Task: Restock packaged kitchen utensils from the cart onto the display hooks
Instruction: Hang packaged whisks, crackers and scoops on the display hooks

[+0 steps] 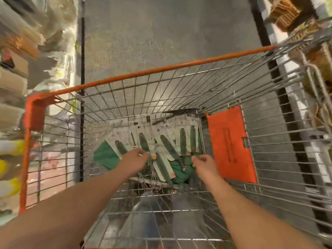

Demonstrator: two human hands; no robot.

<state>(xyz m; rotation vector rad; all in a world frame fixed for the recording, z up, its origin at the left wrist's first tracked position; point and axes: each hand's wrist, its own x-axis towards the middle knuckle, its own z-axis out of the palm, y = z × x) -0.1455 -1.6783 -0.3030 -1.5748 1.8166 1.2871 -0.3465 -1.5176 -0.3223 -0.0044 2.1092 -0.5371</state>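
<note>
Seen from above, both arms reaching down into a wire cart (179,83) with an orange rim, parked in a store aisle between blurred shelving.

At the cart's left side, left hand (133,158) down on the fanned pile of packaged utensils (154,141), fingers curled at the near end of one white card; grip looks narrow, pinched on that card's edge, though blur hides the exact contact. Probably chosen there because the card ends lie uppermost and lift free without disturbing the rest.

Across the cart floor, toward its far wall, white backing cards spread like a hand of playing cards, green handles pointing away, hang holes at the far ends. Green packaging (106,157) jutting out at the left of the pile; wire whisk loops (152,178) showing beneath the near edge.

Toward the cart's right side, right hand (202,161) closed narrowly on a green-handled utensil pack (192,151), apparently sorting or steadying it so one pack separates cleanly.

Against the right wall, orange flap (231,144) folded flat.

Display hooks not in sight; stock not yet lifted out.
</note>
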